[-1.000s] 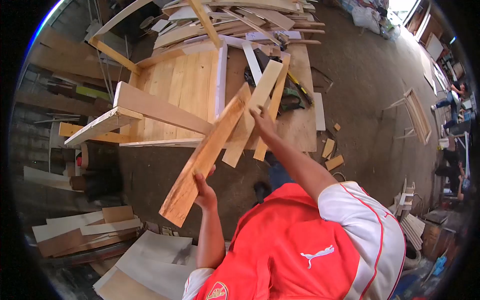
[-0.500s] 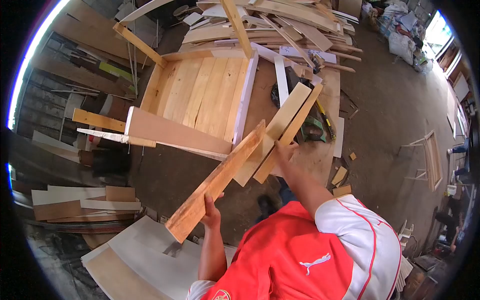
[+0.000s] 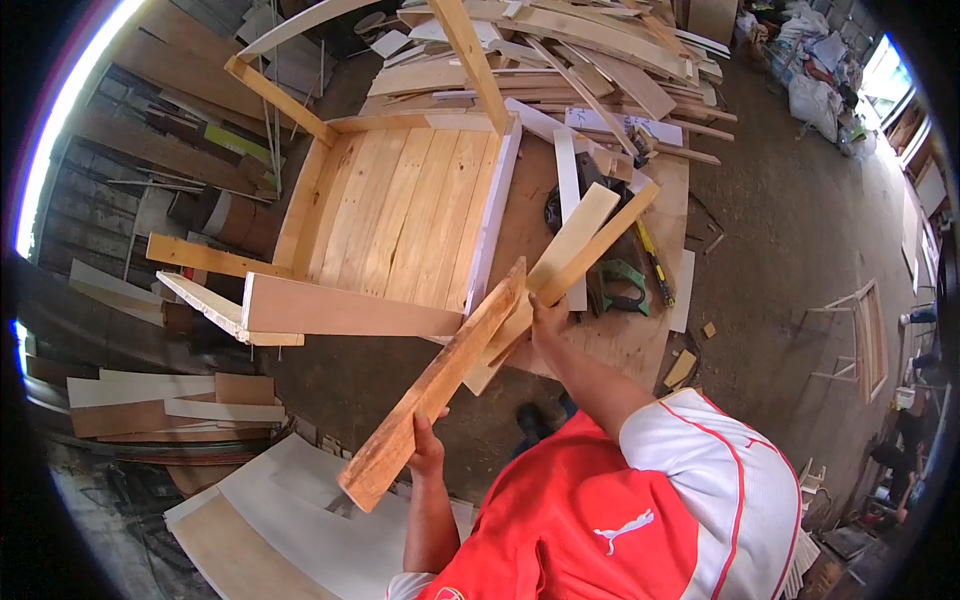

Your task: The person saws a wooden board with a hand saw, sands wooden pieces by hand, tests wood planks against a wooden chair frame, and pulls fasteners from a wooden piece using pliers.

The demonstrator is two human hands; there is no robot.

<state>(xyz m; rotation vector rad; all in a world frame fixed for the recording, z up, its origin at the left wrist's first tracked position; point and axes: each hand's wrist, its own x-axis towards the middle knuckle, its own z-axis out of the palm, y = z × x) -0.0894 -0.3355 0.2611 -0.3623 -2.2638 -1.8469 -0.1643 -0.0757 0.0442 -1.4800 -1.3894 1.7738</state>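
Observation:
My left hand (image 3: 428, 447) is closed around a rough-edged plank (image 3: 420, 400) near its lower end. My right hand (image 3: 549, 325) grips two pale wooden boards, a wider one (image 3: 573, 235) and a narrower strip (image 3: 612, 235). They cross near my fingers and spread apart at their far ends. The upper end of the plank lies across the lower part of these boards. Just beyond stands a wooden frame (image 3: 492, 215) with a slatted panel (image 3: 400, 210) inside it.
A workbench (image 3: 625, 345) holds a green-handled saw (image 3: 628, 290) and a yellow level-like tool (image 3: 655, 262). Behind them lies a pile of boards (image 3: 560, 60). Sheet offcuts (image 3: 170, 405) are stacked at left, and small wood blocks (image 3: 680, 368) lie near the bench's right edge.
My right hand has shifted left toward the plank. The narrow strip has swung to cross the wider board, and their far ends have spread. My left hand keeps its hold.

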